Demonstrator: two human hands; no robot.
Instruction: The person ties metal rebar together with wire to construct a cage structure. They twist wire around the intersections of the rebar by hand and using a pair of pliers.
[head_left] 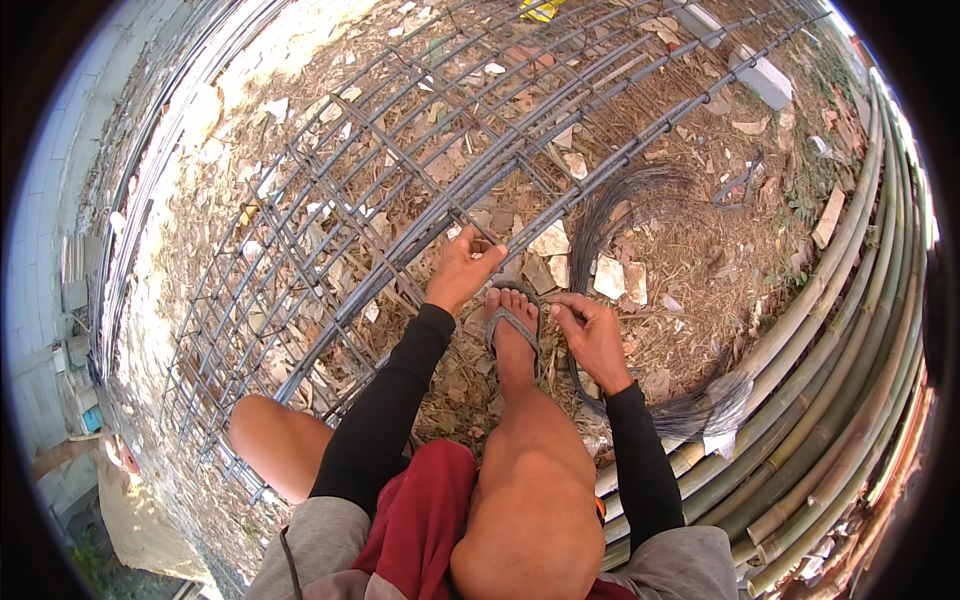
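Note:
A cage of steel reinforcing bars tied with crosswise stirrups stretches diagonally over the ground in front of me. My left hand is closed at the cage's near edge, its fingers curled round a steel bar. Just right of my sandalled foot, my right hand is held in a pinch. Whatever lies between its thumb and finger is too thin to make out. Beside that hand curves a loose coil of thin dark tie wire, running from the cage down past my right wrist.
Bamboo poles are stacked along the right. White blocks lie by the cage's far end. Broken tile pieces and dry straw litter the ground. My sandal is between my hands. More long bars and a wall line the left.

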